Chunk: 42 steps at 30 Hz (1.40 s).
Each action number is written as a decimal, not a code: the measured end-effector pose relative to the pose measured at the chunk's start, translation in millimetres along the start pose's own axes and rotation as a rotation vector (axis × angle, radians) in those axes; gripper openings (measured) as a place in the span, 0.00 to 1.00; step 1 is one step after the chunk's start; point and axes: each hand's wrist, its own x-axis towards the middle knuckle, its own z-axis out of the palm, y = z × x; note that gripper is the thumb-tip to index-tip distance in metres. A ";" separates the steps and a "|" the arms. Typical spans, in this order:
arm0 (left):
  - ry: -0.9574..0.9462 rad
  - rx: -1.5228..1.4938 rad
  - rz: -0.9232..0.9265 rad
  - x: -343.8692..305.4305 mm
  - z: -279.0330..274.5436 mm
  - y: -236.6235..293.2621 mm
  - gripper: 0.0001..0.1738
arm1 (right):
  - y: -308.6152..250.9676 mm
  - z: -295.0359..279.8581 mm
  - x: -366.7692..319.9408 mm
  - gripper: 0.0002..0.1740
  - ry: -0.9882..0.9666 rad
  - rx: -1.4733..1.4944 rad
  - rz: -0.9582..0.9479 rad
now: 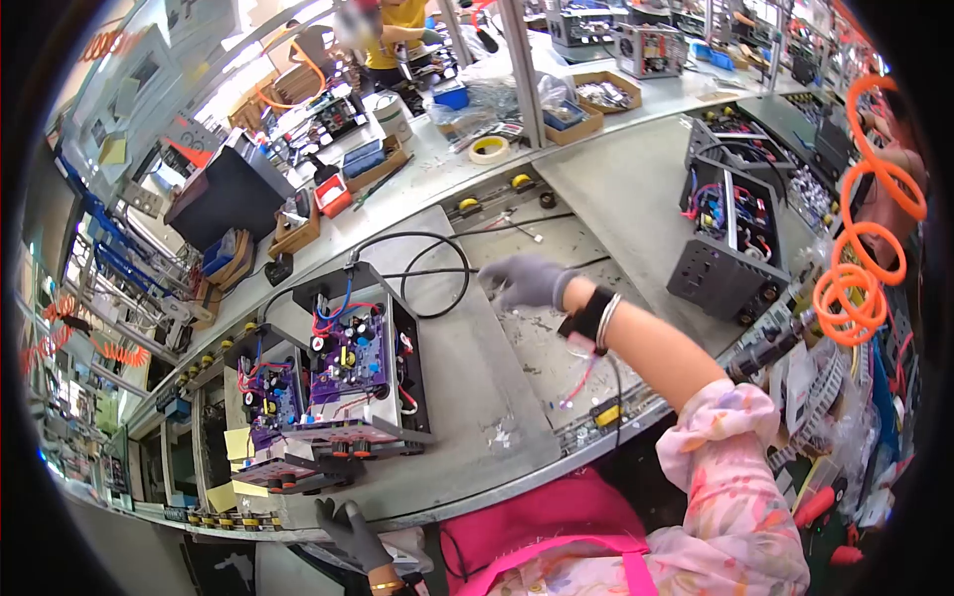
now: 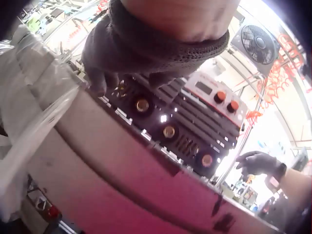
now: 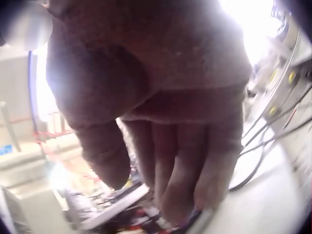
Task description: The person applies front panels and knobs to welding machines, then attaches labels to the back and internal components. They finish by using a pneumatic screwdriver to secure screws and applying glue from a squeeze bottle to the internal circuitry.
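Observation:
Two uncovered electronic units stand side by side on a grey board on the bench: a nearer unit [image 1: 363,368] with purple circuit boards and red and blue wires, and a left unit [image 1: 266,397]. My gloved left hand [image 1: 353,536] is at the bench's front edge, just below the units, its fingers loosely extended and holding nothing. In the left wrist view a front panel [image 2: 214,92] with two orange knobs shows beside that hand. My gloved right hand [image 1: 532,283] is over the middle of the bench, right of a looped black cable [image 1: 437,310]. Its fingers hang relaxed in the right wrist view, with nothing gripped.
Another open unit [image 1: 730,238] stands on the right board. A tape roll [image 1: 489,150], a red bin [image 1: 333,196] and parts boxes line the back shelf. An orange coiled hose [image 1: 860,238] hangs at the right. Another person [image 1: 397,40] stands across the bench.

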 end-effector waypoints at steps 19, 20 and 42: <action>0.047 0.370 0.240 -10.1 28.6 -7.2 0.21 | 143.4 47.7 129.7 0.22 -0.070 -0.730 0.348; 0.001 0.242 0.133 -11.5 27.4 -11.9 0.23 | 147.7 51.2 127.6 0.16 -0.002 -0.704 0.345; 0.025 0.525 0.406 -4.3 13.5 -23.3 0.21 | -214.2 -25.3 133.9 0.05 0.459 2.238 -0.454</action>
